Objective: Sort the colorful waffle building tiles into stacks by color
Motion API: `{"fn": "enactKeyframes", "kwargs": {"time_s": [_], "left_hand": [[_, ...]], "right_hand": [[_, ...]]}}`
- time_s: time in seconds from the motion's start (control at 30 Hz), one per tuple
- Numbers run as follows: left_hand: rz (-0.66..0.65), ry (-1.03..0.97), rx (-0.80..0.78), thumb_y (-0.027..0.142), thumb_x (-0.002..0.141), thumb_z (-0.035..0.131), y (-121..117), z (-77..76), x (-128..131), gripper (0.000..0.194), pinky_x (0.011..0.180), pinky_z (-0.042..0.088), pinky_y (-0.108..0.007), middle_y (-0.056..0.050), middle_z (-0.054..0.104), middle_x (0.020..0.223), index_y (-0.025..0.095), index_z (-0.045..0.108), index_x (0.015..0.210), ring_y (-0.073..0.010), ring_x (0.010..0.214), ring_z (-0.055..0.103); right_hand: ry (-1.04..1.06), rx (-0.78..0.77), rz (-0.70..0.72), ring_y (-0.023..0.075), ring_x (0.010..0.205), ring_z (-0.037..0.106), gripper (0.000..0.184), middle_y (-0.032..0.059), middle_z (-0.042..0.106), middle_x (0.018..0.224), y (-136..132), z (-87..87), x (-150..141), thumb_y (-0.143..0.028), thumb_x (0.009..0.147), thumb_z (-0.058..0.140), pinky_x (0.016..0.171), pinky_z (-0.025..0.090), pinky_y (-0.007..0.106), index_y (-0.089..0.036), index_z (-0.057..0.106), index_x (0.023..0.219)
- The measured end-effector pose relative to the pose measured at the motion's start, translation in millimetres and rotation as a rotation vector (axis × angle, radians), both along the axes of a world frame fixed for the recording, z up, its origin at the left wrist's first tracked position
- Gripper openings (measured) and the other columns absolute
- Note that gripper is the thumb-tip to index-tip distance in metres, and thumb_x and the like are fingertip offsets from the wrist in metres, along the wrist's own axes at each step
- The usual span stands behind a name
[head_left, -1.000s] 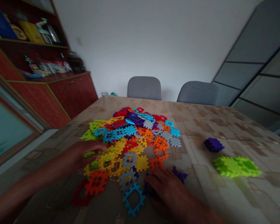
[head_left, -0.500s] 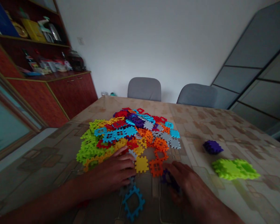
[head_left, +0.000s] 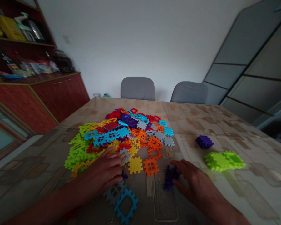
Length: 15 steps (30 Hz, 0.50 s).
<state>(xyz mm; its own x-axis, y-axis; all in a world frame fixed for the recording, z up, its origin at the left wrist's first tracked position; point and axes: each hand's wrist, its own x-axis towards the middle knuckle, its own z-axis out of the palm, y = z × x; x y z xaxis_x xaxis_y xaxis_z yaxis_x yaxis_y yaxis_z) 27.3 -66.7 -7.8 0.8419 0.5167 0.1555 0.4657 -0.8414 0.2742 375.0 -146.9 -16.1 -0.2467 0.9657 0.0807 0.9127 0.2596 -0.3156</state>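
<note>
My left hand (head_left: 109,168) reaches over the near-left edge of a heap of colourful interlocking plastic tiles, fingers stretched and somewhat apart. Close to its fingertips are a grey window tile (head_left: 124,155) and a small purple bit (head_left: 124,175), partly hidden. Below the hand, a blue frame tile (head_left: 126,204) overlaps a dark grey window tile (head_left: 115,192). To the right, thumb and fingers of my right hand (head_left: 193,179) close on the right side of some purple tiles (head_left: 170,178), low over the table. A yellow tile (head_left: 135,165) and an orange window tile (head_left: 151,166) lie between the hands.
Green tiles (head_left: 78,150) cover the heap's left side. A purple stack (head_left: 204,141) and a green stack (head_left: 224,161) stand apart at the right. Two grey chairs (head_left: 137,88) are behind the patterned table (head_left: 224,125). A red cabinet (head_left: 61,97) is at left.
The view has turned slightly right, so things sit further left. My right hand has shifted right relative to the orange tile, showing more of the purple tiles. My left hand stays near the heap.
</note>
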Motion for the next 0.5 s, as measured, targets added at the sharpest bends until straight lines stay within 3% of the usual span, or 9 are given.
{"fn": "enactKeyframes", "kwargs": {"time_s": [0.1,0.23,0.33,0.5], "left_hand": [[0.007,-0.018,0.013,0.024,0.100,0.061,-0.2,-3.8,-7.6,0.018,0.096,0.036,-0.034,0.000,0.065,0.096,0.023,0.063,0.082,-0.0207,0.093,0.058],[0.007,-0.046,0.019,0.027,0.101,0.058,1.5,-8.8,-13.1,0.021,0.088,0.038,-0.032,0.001,0.065,0.090,0.024,0.059,0.080,-0.0196,0.087,0.057],[0.024,-0.023,0.026,0.023,0.099,0.060,3.6,-12.1,-12.2,0.010,0.087,0.037,-0.033,0.001,0.065,0.089,0.025,0.062,0.089,-0.0206,0.087,0.058],[-0.002,0.015,0.011,0.016,0.092,0.066,4.9,-16.3,-12.7,0.010,0.085,0.036,-0.032,0.002,0.067,0.089,0.025,0.063,0.090,-0.0205,0.088,0.060]], "right_hand": [[-0.001,-0.041,0.027,0.0278,0.091,0.071,0.040,0.0148,0.070,0.105,3.1,11.2,3.7,-0.007,0.085,0.052,0.081,0.060,0.046,-0.015,0.065,0.122],[0.013,-0.067,0.240,0.0277,0.117,0.062,0.062,0.0154,0.064,0.128,5.9,23.0,11.7,0.006,0.072,0.051,0.099,0.053,0.045,-0.016,0.061,0.129],[0.028,-0.095,0.315,0.0297,0.130,0.053,0.073,0.0150,0.057,0.141,7.8,21.8,17.1,0.007,0.068,0.058,0.107,0.046,0.049,-0.017,0.057,0.136],[0.040,-0.118,0.371,0.0293,0.123,0.057,0.064,0.0136,0.065,0.132,13.6,16.3,17.0,0.004,0.070,0.064,0.104,0.046,0.049,-0.016,0.060,0.131]]}}
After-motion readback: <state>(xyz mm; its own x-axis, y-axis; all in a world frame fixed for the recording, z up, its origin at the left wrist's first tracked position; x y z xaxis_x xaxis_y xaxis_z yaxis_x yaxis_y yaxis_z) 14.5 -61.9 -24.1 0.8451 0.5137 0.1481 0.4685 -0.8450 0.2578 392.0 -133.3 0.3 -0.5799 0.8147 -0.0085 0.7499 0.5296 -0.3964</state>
